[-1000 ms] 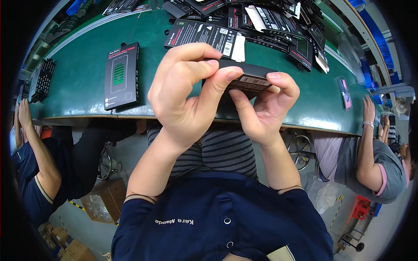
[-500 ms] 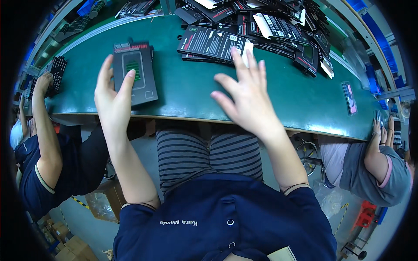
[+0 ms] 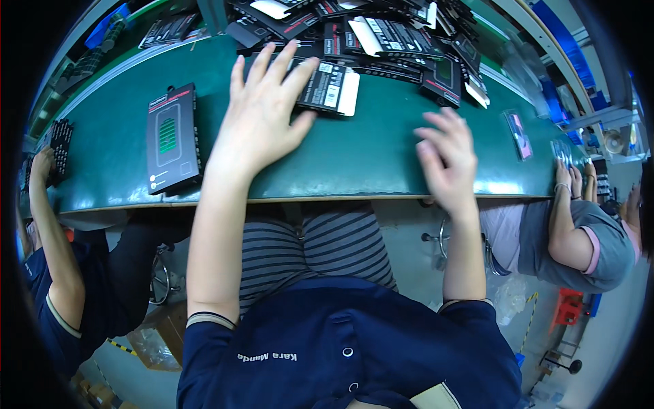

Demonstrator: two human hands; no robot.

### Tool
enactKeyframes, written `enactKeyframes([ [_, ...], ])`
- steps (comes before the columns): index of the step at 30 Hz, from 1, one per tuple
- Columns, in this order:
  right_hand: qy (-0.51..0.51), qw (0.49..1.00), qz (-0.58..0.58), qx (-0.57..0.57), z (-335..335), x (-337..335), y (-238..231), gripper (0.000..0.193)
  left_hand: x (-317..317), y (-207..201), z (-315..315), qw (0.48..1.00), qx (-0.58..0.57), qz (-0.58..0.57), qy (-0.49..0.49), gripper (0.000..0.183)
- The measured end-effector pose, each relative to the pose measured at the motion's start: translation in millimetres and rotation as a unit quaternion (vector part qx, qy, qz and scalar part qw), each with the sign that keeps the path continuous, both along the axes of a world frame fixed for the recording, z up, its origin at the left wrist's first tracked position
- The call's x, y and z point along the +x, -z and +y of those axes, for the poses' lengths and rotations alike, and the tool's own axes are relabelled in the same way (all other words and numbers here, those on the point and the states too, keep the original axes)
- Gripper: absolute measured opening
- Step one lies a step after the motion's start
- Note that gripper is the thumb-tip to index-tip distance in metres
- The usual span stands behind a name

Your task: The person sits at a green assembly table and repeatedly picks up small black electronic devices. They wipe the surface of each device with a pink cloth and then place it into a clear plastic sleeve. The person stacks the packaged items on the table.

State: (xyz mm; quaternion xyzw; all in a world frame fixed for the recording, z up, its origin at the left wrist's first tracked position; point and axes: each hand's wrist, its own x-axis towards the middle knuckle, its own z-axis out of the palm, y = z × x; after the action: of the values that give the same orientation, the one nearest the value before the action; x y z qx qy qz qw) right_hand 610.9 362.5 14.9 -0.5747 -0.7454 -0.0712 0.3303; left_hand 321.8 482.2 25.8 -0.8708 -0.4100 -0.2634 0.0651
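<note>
With fingers spread, my left hand [image 3: 262, 119] reaches over a flat black box [image 3: 320, 85] with a white open end flap, covering its left part. The fingertips overlap the box's far edge; I cannot tell how firmly they touch it. My right hand [image 3: 449, 163] is near the table's front edge, holding nothing, with its fingers loosely bent and apart. On the table to the left of my left hand lies another black box [image 3: 170, 140] with a green battery picture, touched by neither hand.
A heap of similar black boxes [image 3: 388, 41] covers the far middle of the green table [image 3: 368, 157]. A small flat pack [image 3: 518, 135] lies to the right. Co-workers sit on both sides: one hand [image 3: 44, 163] at left, others' hands [image 3: 572, 180] at right.
My left hand has left the battery-picture box on the table and moved right, onto the flap-ended box. My right hand has pulled away from that box, right and nearer me.
</note>
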Motion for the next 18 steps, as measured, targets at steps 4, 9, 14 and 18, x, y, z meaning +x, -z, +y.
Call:
enactKeyframes([
  [4,0.253,0.957,-0.080,0.113,-0.1,143.7,18.6,0.028,6.7,4.0,10.0,1.000,0.011,0.001,0.022,0.055],
  [9,0.479,0.865,-0.099,-0.114,-14.1,260.2,40.8,0.060,17.9,-23.3,-43.5,0.997,0.073,0.010,0.036,0.049],
  [14,0.413,0.899,-0.131,-0.068,-23.0,171.7,21.3,0.041,21.1,-18.6,-92.6,0.990,-0.054,0.057,0.120,0.050],
  [18,0.311,0.942,-0.125,0.031,-49.9,46.7,12.7,0.031,18.4,-15.1,-79.1,0.986,-0.087,0.001,0.145,0.062],
])
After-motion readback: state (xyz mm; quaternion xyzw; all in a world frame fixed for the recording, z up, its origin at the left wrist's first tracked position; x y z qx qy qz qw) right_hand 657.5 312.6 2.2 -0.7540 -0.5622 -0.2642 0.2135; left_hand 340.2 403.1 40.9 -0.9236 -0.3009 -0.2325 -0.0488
